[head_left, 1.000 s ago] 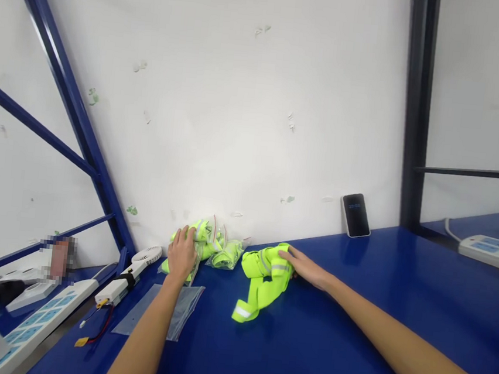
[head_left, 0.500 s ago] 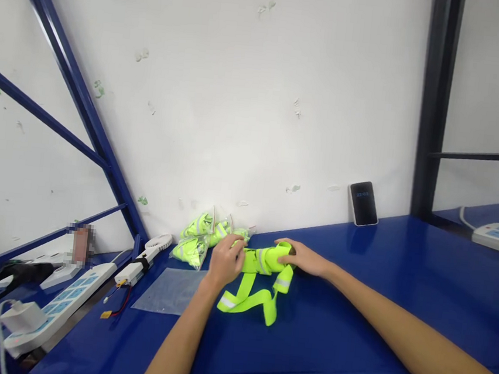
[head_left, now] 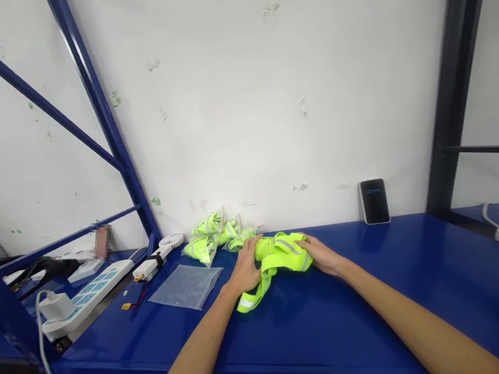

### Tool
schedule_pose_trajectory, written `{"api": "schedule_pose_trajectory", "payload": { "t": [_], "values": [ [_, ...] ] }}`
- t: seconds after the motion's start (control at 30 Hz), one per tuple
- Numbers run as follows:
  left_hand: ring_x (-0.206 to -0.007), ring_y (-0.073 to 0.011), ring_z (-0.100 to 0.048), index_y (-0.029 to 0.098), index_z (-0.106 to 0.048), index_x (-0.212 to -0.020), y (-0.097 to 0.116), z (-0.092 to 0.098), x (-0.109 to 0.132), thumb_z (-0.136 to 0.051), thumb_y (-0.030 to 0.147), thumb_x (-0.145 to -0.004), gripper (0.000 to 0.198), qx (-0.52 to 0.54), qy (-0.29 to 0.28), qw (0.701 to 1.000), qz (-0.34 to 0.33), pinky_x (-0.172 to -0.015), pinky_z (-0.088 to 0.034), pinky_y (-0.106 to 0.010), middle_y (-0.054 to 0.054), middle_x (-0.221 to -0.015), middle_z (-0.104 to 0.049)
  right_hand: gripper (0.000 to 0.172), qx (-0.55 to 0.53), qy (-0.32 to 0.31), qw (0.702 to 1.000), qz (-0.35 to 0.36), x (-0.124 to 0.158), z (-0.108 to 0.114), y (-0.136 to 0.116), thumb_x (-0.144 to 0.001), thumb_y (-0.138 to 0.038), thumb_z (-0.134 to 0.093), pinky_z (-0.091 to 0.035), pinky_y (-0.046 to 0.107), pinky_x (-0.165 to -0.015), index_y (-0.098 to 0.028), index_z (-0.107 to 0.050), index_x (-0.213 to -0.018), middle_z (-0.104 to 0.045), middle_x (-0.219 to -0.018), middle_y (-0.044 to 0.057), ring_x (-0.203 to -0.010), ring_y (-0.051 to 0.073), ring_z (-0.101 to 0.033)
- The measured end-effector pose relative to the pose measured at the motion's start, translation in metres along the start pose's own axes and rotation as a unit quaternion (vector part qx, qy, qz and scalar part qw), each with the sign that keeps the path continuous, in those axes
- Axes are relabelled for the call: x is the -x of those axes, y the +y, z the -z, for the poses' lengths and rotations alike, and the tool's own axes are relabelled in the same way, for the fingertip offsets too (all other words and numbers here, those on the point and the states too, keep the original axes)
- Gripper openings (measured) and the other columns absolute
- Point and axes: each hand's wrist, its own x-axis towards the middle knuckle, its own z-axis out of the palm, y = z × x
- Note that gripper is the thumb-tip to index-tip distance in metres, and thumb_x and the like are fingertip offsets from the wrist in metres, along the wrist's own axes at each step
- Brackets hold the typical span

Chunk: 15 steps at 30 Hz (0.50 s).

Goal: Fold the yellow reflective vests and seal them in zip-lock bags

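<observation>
A bundle of neon-yellow reflective strap (head_left: pixel 285 252) with silver-grey stripes lies on the blue table, partly rolled. My left hand (head_left: pixel 248 266) is closed round its left end, the thumb toward me and the fingertips hidden behind the roll. My right hand (head_left: pixel 323 256) grips the right end, with some fingers covered by the strap. One loose tail hangs from the bundle and rests on the table, curving toward me. Left of my left hand lies a flat clear plastic bag (head_left: pixel 186 287). Clear bags of similar yellow straps (head_left: pixel 203 247) sit behind it, against the wall.
A white device with a dark screen (head_left: pixel 375 202) leans on the wall at the back right. On the left are a small white fan (head_left: pixel 171 240), a white module with wires (head_left: pixel 147 268) and a power strip (head_left: pixel 89 298). Blue frame bars (head_left: pixel 85 59) rise on the left.
The strap has been turned and gathered into a broader bundle, and its loose loops have shortened to one tail. Both hands stay on it. The whole view has shifted slightly.
</observation>
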Motion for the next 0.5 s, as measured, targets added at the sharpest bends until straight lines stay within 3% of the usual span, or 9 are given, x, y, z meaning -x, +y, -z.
{"api": "schedule_pose_trajectory", "payload": {
  "t": [0.13,0.23,0.37,0.43,0.5],
  "values": [
    [-0.113,-0.0287,-0.049,0.024,-0.044,-0.133,0.001,0.001,0.003,-0.07,0.031,-0.072,0.066,0.011,-0.011,1.0,0.002,-0.097,-0.041,-0.042,-0.014,-0.129,-0.038,0.054,-0.009,-0.054,0.998,-0.012,0.007,0.003,-0.006,-0.082,-0.034,-0.067,-0.052,0.033,-0.087,-0.024,-0.049,-0.132,-0.064,-0.122,0.008,-0.104,0.022,-0.064],
    [-0.109,-0.0267,-0.052,0.022,-0.055,-0.122,0.002,0.002,0.003,-0.067,0.027,-0.073,0.051,0.003,0.008,1.0,0.012,-0.095,-0.042,-0.041,-0.012,-0.121,-0.043,0.077,-0.012,-0.127,0.992,-0.022,0.014,0.011,-0.014,-0.081,-0.036,-0.069,-0.05,0.036,-0.093,-0.027,-0.028,-0.146,-0.057,-0.131,0.01,-0.112,0.023,-0.06],
    [-0.1,-0.0242,-0.056,0.019,-0.065,-0.097,0.008,0.0,-0.003,-0.058,0.031,-0.082,0.021,0.043,0.146,0.987,0.056,-0.091,-0.042,-0.036,-0.009,-0.105,-0.057,0.106,0.094,-0.22,0.971,-0.013,0.018,0.016,-0.02,-0.073,-0.037,-0.077,-0.051,0.04,-0.088,-0.027,-0.006,-0.152,-0.061,-0.119,0.011,-0.101,0.024,-0.064],
    [-0.087,-0.0219,-0.059,0.016,-0.066,-0.089,0.01,-0.002,-0.006,-0.056,0.038,-0.084,0.024,0.115,0.212,0.966,0.098,-0.082,-0.045,-0.032,-0.007,-0.091,-0.063,0.112,0.203,-0.213,0.956,0.018,0.018,0.013,-0.02,-0.069,-0.038,-0.079,-0.051,0.042,-0.086,-0.027,-0.006,-0.152,-0.06,-0.117,0.011,-0.095,0.024,-0.064],
    [-0.073,-0.0186,-0.059,0.014,-0.065,-0.081,0.01,-0.005,-0.009,-0.057,0.045,-0.083,0.032,0.201,0.246,0.936,0.152,-0.07,-0.045,-0.029,-0.005,-0.077,-0.064,0.109,0.307,-0.161,0.933,0.096,0.018,0.007,-0.019,-0.069,-0.043,-0.078,-0.048,0.047,-0.092,-0.029,-0.009,-0.152,-0.052,-0.127,0.012,-0.105,0.027,-0.059]
  ]
}}
